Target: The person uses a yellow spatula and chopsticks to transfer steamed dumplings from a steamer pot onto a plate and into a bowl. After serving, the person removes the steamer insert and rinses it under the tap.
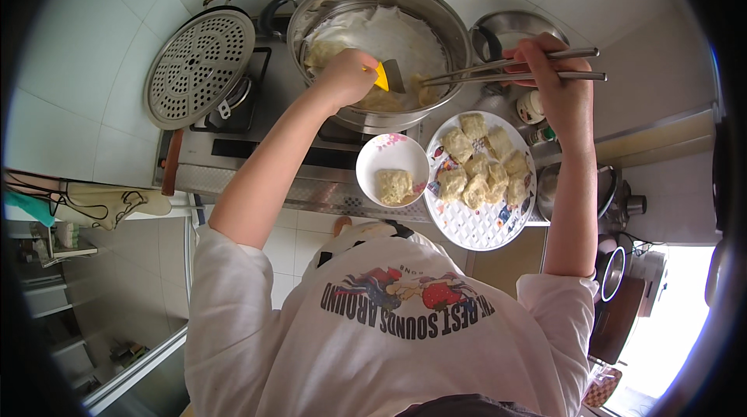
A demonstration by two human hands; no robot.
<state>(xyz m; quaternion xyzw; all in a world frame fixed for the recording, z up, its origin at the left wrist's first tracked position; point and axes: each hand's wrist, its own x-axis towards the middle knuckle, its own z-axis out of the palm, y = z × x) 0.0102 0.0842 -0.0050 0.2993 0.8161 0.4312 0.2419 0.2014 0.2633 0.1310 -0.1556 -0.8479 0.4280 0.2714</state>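
My left hand (348, 80) is closed round a yellow scraper (382, 77) with a grey blade, held over the inside of a large steel steamer pot (459, 36). White cloth (381, 28) lines the pot, with pale yellowish food pieces on it, partly hidden by my hand. From the right, my right hand (556, 78) grips a pair of long metal chopsticks (498, 73). Their tips meet a pale food piece (427, 92) by the pot's right side. In front of the pot are a white bowl (385, 154) with one food piece (394, 185) and a white plate (472, 232) bearing several pieces.
A perforated steamer tray (204, 59) leans on the stove (272, 125) at the left. Behind my right hand sits a steel pan (517, 24). Small jars (531, 107) stand beside the plate, and a metal pot (551, 187) is partly hidden by my right forearm.
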